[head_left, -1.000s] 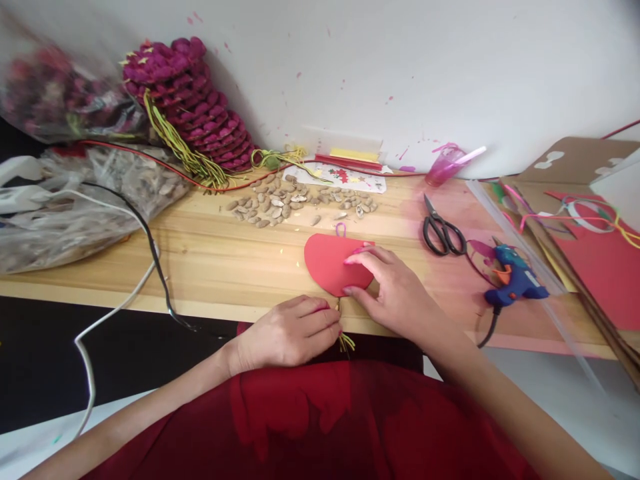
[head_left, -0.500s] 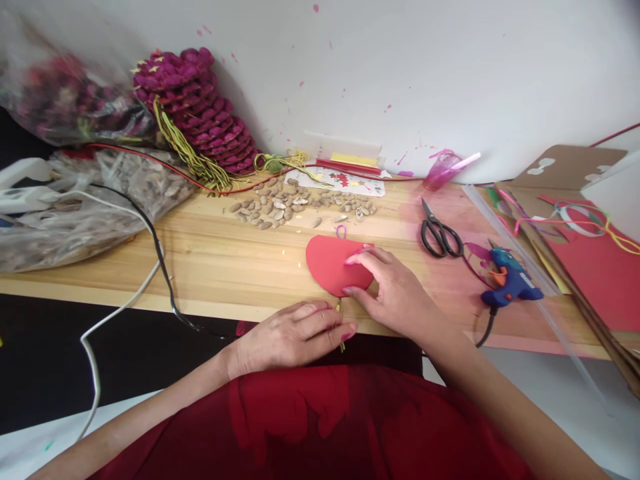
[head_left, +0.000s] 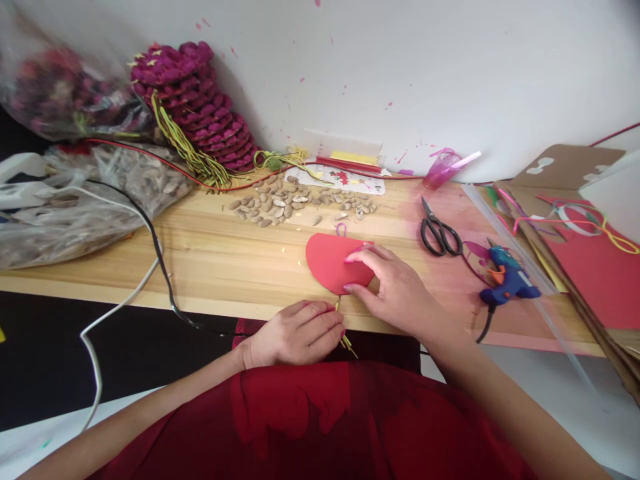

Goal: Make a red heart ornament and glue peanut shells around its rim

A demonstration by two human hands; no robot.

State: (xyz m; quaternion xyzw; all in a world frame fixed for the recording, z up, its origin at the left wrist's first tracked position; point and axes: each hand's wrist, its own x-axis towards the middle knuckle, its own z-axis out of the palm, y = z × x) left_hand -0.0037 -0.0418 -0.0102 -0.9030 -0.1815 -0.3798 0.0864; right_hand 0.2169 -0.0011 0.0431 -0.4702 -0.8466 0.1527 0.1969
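A red half-round paper piece (head_left: 327, 261) lies on the wooden table, with a small purple loop (head_left: 341, 229) sticking out at its top edge. My right hand (head_left: 397, 290) grips the paper's right side, thumb at the lower edge and fingers on the upper face. Below the paper, my left hand (head_left: 303, 333) is closed around a yellow tassel (head_left: 347, 345) at the table's front edge. The tassel's strands hang out under the fingers, and its top meets the bottom of the paper.
Scattered peanut shells (head_left: 280, 203) lie behind the paper. Black-handled scissors (head_left: 440, 230) and a blue glue gun (head_left: 507, 277) are on the right, near cardboard with red sheets (head_left: 595, 267). A magenta shell craft (head_left: 200, 110) and plastic bags of shells (head_left: 100, 213) stand at left.
My left hand's fingers have curled in and closed on the tassel, and more yellow strands show below. The right hand and red paper stay nearly in place.
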